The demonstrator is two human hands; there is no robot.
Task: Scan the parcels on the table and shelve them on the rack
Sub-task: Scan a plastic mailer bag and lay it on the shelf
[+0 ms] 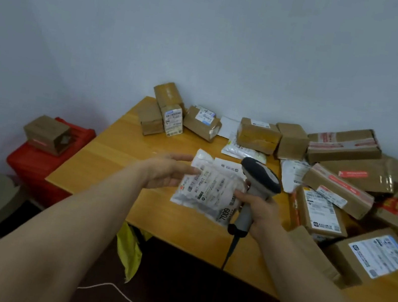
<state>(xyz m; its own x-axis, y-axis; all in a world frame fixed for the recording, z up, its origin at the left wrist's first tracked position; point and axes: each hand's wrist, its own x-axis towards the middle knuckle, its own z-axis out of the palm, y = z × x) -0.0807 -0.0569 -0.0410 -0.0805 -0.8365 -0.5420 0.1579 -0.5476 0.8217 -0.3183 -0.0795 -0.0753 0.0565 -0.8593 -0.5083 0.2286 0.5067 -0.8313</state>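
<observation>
Head view shows me the wide wooden table (111, 162), smooth and orange-brown. Stiff brown cardboard boxes (344, 147) are piled along its far and right sides. Near the front edge is my parcel, a soft white plastic bag (209, 190) with printed labels. It looks light, floppy and a bit slippery, so I would hold it by two edges. My left hand (165, 171) has its fingers pinched on the bag's left edge. My right hand (262, 210) is wrapped tight round the grey scanner (259, 180). The bag may be lifted; I cannot tell.
</observation>
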